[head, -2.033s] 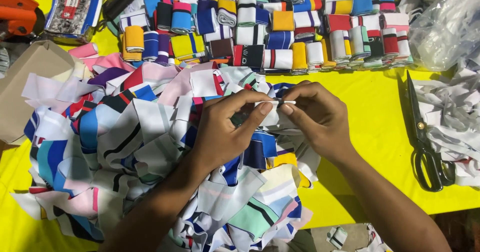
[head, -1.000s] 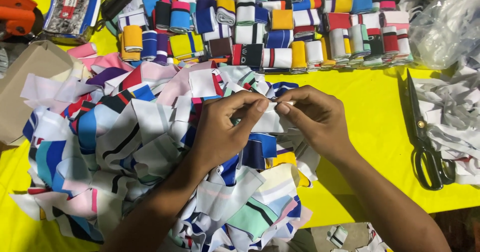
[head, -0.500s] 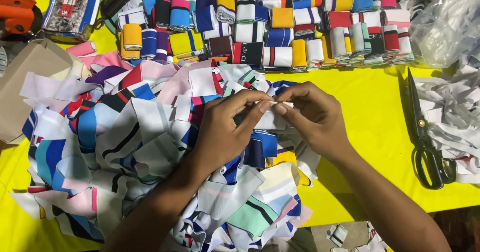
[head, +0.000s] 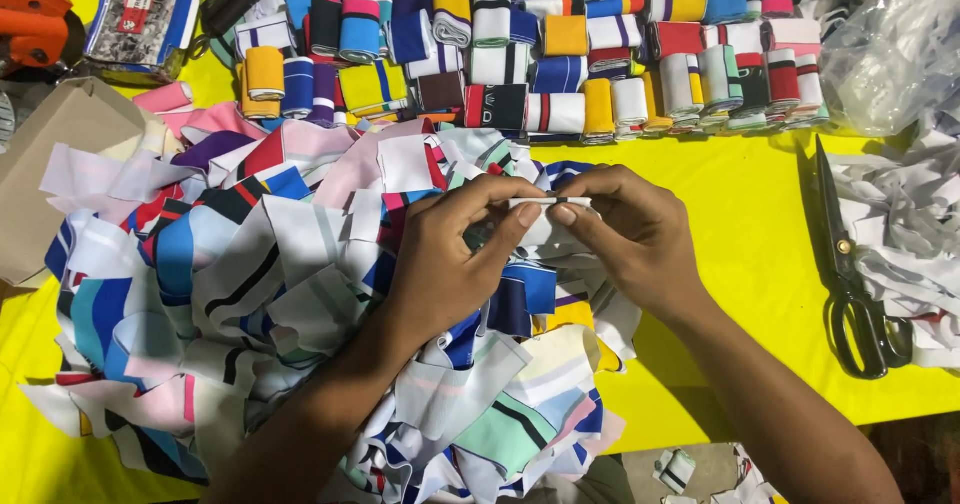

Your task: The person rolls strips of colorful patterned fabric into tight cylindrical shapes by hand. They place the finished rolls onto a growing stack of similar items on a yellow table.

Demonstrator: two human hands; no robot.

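My left hand (head: pixel 455 264) and my right hand (head: pixel 635 234) meet over a big heap of loose striped fabric strips (head: pixel 260 284) on a yellow table (head: pixel 750 254). Both pinch one small white strip with a dark stripe (head: pixel 545 204) between thumbs and forefingers, held level just above the heap. Each hand grips one end of it. Behind the heap lie rows of rolled fabric bundles (head: pixel 560 54) in many colours.
Black scissors (head: pixel 850 274) lie to the right on the table. White fabric scraps (head: pixel 910 234) and a clear plastic bag (head: pixel 890 44) sit at the far right. A brown cardboard box (head: pixel 50 164) and an orange tool (head: pixel 35 24) are at the left.
The two hands have drawn closer together on the small strip and shifted their fingertips slightly along it. Everything else on the table is as before.
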